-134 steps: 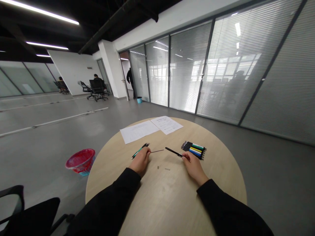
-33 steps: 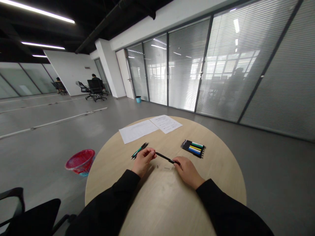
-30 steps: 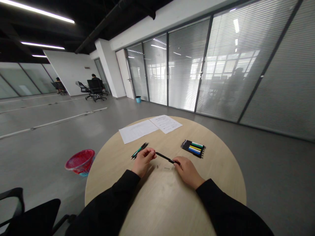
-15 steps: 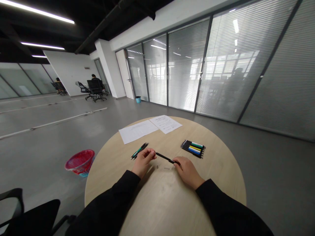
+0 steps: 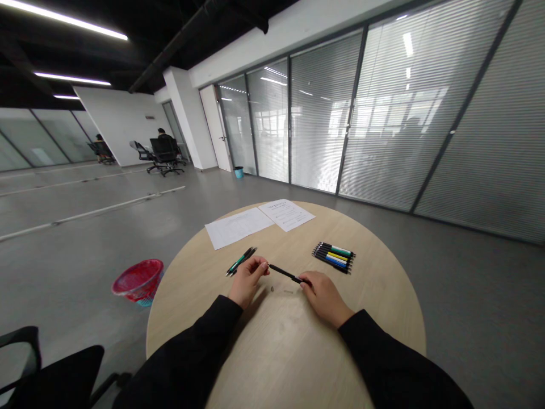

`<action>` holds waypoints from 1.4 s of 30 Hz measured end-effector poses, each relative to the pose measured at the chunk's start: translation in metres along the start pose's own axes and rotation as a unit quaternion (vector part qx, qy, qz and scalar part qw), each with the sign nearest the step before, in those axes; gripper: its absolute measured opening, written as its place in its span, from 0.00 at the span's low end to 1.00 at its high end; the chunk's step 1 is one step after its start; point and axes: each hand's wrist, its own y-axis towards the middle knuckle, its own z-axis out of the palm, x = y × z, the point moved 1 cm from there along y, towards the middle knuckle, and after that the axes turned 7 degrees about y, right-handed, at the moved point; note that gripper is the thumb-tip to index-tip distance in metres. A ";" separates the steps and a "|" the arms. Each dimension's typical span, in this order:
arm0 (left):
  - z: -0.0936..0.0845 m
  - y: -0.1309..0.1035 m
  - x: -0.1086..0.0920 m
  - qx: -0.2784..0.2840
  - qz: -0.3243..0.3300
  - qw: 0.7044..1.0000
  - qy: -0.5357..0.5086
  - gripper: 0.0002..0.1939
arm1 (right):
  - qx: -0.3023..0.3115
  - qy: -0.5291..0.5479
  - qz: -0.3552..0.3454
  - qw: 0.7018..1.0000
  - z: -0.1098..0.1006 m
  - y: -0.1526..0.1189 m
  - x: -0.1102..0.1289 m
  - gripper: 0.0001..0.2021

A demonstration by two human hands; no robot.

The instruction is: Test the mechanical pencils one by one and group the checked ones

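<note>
Black pen [image 5: 286, 274]: held just above the worktop [image 5: 272, 352], spanning the gap between both hands.
Long axis: runs from upper left to lower right in the head view, roughly crosswise to the person.
Left hand [image 5: 246, 279]: fingers [image 5: 260, 264] pinched narrowly on the pen's far-left tip.
Right hand [image 5: 326, 295]: fingers [image 5: 305, 278] closed on the pen's right end, palm turned down.
Nearer hand: neither; each hand takes one end, and the barrel lies inward from both sets of fingers.
Small loose parts [image 5: 288, 292]: two tiny pieces on the worktop directly below the pen, between the hands; too small to identify.
Green and black pens [image 5: 241, 261]: a pair lying just beyond the left hand, apart from it.
Pen bundle [image 5: 334, 257]: several pens side by side, with green, yellow and blue barrels, beyond the right hand and well apart from it.
Paper sheets [image 5: 259, 220]: two printed sheets at the far edge of the worktop; text is too small to read.
Brands and labels: none legible on any pen.
Red basket [image 5: 138, 279]: on the floor, left of the worktop.
</note>
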 end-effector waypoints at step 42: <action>-0.003 0.002 -0.001 0.028 0.043 0.998 0.027 0.17 | -0.002 0.048 -0.017 0.999 -0.001 0.000 0.001 0.09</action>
